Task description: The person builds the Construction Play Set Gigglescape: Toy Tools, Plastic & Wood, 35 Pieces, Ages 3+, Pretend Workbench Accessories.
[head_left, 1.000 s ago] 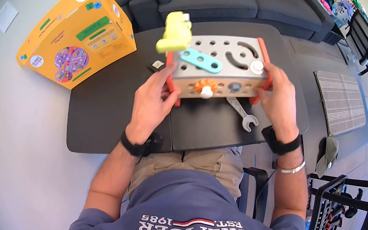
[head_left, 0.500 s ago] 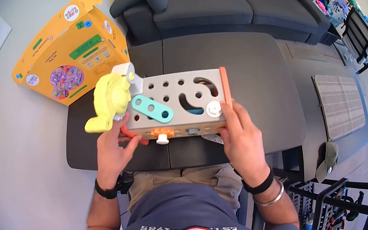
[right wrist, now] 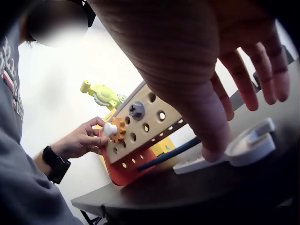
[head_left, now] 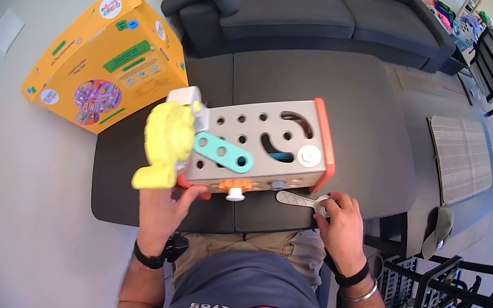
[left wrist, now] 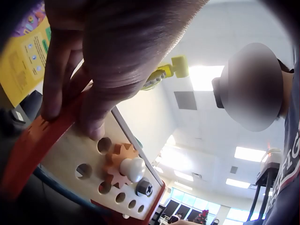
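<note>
A toy workbench (head_left: 234, 129) with red end panels stands on the dark table. At its left end, my left hand (head_left: 161, 213) grips the red panel (left wrist: 51, 129), thumb against the wooden front. A yellow toy circular saw (head_left: 166, 141) rises at that end, partly covering the hand. A teal strip (head_left: 224, 152) lies on the perforated top; an orange gear (left wrist: 121, 164) with a white knob and a grey bolt (right wrist: 137, 110) are on the front. Beside the front right corner, my right hand (head_left: 342, 230) touches a pale grey toy wrench (right wrist: 251, 145) with its thumb, the other fingers extended loosely.
A yellow cardboard box (head_left: 103, 60) stands open at the table's left. Behind the table is a grey sofa (head_left: 294, 13). To the right lie a striped mat (head_left: 460, 159) and a cap (head_left: 438, 233), with a black rack (head_left: 452, 283) nearer me.
The workbench has shifted left and toward me, turning so the saw faces me. My right hand has let go of its right end and moved down to the wrench. The left hand keeps its hold.
</note>
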A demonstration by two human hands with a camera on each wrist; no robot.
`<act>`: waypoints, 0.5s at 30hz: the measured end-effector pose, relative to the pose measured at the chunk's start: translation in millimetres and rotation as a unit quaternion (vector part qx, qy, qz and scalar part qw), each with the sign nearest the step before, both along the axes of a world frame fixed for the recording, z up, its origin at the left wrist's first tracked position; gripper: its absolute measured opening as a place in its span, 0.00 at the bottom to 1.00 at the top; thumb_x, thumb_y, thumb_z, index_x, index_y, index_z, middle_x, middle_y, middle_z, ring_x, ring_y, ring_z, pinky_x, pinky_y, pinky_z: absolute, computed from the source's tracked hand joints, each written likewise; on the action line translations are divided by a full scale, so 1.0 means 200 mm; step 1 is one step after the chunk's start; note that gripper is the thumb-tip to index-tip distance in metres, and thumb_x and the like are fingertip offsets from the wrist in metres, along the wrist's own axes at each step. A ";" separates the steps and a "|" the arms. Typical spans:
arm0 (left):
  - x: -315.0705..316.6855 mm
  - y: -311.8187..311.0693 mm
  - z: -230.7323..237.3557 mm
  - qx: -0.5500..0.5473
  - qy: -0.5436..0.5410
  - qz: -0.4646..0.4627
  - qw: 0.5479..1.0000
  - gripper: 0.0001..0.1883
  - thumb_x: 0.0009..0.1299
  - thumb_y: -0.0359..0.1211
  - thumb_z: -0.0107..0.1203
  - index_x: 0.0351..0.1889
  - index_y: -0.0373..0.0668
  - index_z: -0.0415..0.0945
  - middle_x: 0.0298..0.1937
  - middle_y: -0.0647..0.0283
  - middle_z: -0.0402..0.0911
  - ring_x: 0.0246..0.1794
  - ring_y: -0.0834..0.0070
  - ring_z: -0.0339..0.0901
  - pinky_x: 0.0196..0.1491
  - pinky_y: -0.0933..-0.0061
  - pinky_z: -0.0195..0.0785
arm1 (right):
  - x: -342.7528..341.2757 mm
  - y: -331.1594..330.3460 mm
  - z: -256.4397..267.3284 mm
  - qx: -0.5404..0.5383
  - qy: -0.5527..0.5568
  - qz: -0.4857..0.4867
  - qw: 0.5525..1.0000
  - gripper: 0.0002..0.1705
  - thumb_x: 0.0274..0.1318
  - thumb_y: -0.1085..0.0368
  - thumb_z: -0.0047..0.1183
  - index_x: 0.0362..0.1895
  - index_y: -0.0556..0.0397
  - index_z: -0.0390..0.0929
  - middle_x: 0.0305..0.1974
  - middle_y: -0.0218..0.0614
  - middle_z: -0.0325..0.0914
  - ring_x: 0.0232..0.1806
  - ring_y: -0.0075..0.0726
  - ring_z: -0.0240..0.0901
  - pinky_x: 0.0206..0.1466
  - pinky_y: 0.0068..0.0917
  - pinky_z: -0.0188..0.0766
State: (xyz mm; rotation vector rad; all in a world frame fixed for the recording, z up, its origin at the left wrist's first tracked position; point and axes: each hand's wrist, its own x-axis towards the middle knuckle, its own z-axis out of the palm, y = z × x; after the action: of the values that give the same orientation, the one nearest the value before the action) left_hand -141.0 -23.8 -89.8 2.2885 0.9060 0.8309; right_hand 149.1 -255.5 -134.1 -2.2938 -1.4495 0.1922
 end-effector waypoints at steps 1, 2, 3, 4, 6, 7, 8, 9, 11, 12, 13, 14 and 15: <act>0.04 -0.01 0.01 0.000 0.002 -0.017 1.000 0.33 0.69 0.24 0.79 0.71 0.29 0.77 0.59 0.45 0.90 0.52 0.66 0.93 0.50 0.66 0.92 | 0.00 0.01 -0.03 0.016 0.007 -0.013 1.000 0.18 0.54 0.68 0.77 0.49 0.55 0.88 0.61 0.47 0.83 0.60 0.59 0.81 0.62 0.48 0.82; 0.08 -0.03 0.02 0.000 0.005 -0.034 0.999 0.33 0.69 0.25 0.80 0.71 0.31 0.78 0.57 0.47 0.90 0.50 0.66 0.94 0.48 0.65 0.92 | 0.00 0.01 -0.05 0.031 0.014 -0.025 0.999 0.13 0.56 0.68 0.75 0.45 0.56 0.89 0.60 0.48 0.84 0.59 0.59 0.82 0.61 0.49 0.82; 0.13 -0.05 0.02 -0.006 -0.007 -0.036 0.999 0.32 0.69 0.25 0.80 0.71 0.33 0.79 0.54 0.48 0.90 0.48 0.65 0.94 0.48 0.65 0.92 | -0.01 0.02 -0.08 0.031 0.013 -0.017 0.999 0.13 0.56 0.68 0.75 0.45 0.56 0.89 0.60 0.48 0.84 0.59 0.59 0.82 0.61 0.49 0.82; 0.18 -0.06 0.04 0.012 -0.013 -0.034 0.999 0.30 0.70 0.27 0.79 0.69 0.33 0.80 0.47 0.52 0.90 0.43 0.66 0.95 0.44 0.66 0.91 | -0.02 0.04 -0.10 0.045 0.012 -0.031 0.998 0.11 0.58 0.69 0.74 0.43 0.57 0.89 0.59 0.49 0.84 0.58 0.59 0.82 0.60 0.50 0.82; 0.25 -0.05 0.03 -0.001 -0.009 -0.031 0.999 0.27 0.71 0.28 0.78 0.67 0.35 0.81 0.40 0.57 0.88 0.38 0.68 0.95 0.40 0.68 0.89 | -0.03 0.08 -0.11 0.062 0.010 -0.031 0.998 0.08 0.59 0.69 0.73 0.41 0.58 0.89 0.57 0.50 0.84 0.56 0.60 0.83 0.59 0.51 0.83; 0.29 -0.04 0.01 0.023 -0.016 -0.028 0.999 0.24 0.71 0.32 0.78 0.62 0.39 0.83 0.38 0.59 0.85 0.33 0.66 0.91 0.37 0.65 0.86 | -0.04 0.10 -0.11 0.057 -0.003 -0.038 0.998 0.07 0.60 0.69 0.72 0.40 0.59 0.89 0.57 0.51 0.84 0.56 0.61 0.83 0.59 0.52 0.83; 0.32 -0.02 -0.01 0.048 -0.024 -0.025 0.998 0.20 0.71 0.35 0.78 0.58 0.42 0.84 0.35 0.61 0.81 0.29 0.64 0.88 0.33 0.62 0.83 | -0.04 0.11 -0.11 0.053 -0.017 -0.045 0.997 0.06 0.61 0.70 0.71 0.39 0.60 0.89 0.56 0.52 0.84 0.55 0.61 0.84 0.58 0.52 0.83; 0.34 -0.01 -0.02 0.019 -0.017 -0.032 0.999 0.24 0.71 0.36 0.77 0.62 0.43 0.81 0.36 0.60 0.80 0.30 0.60 0.86 0.35 0.59 0.82 | -0.05 0.14 -0.12 0.054 -0.019 -0.034 0.998 0.06 0.61 0.70 0.71 0.39 0.60 0.89 0.56 0.52 0.84 0.55 0.61 0.84 0.58 0.52 0.83; 0.37 0.00 0.02 0.019 -0.007 -0.034 0.999 0.28 0.70 0.33 0.78 0.66 0.41 0.79 0.41 0.58 0.84 0.35 0.63 0.90 0.40 0.61 0.85 | -0.05 0.17 -0.14 0.058 -0.024 -0.043 0.997 0.06 0.62 0.71 0.70 0.41 0.60 0.89 0.56 0.53 0.84 0.55 0.62 0.83 0.59 0.53 0.82; 0.37 0.01 0.04 0.019 0.006 -0.049 0.999 0.32 0.69 0.30 0.79 0.69 0.39 0.77 0.45 0.56 0.88 0.40 0.66 0.94 0.45 0.64 0.89 | -0.05 0.19 -0.14 0.059 -0.026 -0.036 0.997 0.06 0.62 0.71 0.70 0.41 0.60 0.89 0.56 0.53 0.84 0.55 0.62 0.83 0.59 0.53 0.82; 0.35 0.04 0.03 0.009 -0.007 -0.067 0.998 0.36 0.67 0.28 0.80 0.73 0.41 0.75 0.53 0.53 0.87 0.47 0.62 0.93 0.50 0.62 0.89 | -0.05 0.21 -0.15 0.062 -0.040 -0.041 0.996 0.07 0.62 0.71 0.70 0.42 0.60 0.89 0.56 0.53 0.84 0.55 0.63 0.83 0.59 0.53 0.82; 0.33 0.06 0.05 0.009 -0.008 -0.062 0.998 0.36 0.67 0.28 0.80 0.73 0.41 0.75 0.53 0.53 0.87 0.47 0.62 0.93 0.50 0.62 0.89 | -0.05 0.22 -0.16 0.065 -0.053 -0.047 0.995 0.07 0.62 0.71 0.70 0.43 0.60 0.88 0.57 0.53 0.84 0.56 0.63 0.83 0.59 0.53 0.82; 0.30 0.09 0.07 -0.053 -0.015 -0.063 0.997 0.37 0.67 0.27 0.80 0.74 0.41 0.74 0.55 0.52 0.87 0.49 0.60 0.93 0.51 0.62 0.89 | -0.05 0.23 -0.17 0.066 -0.053 -0.043 0.995 0.07 0.62 0.71 0.70 0.43 0.60 0.88 0.57 0.53 0.84 0.56 0.63 0.83 0.59 0.53 0.82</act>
State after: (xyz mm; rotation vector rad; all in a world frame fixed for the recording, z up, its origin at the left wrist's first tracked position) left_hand -81.0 -5.9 -75.9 2.2104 0.7653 0.7446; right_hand 139.6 -210.5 -167.9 -2.2836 -1.3678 -0.0505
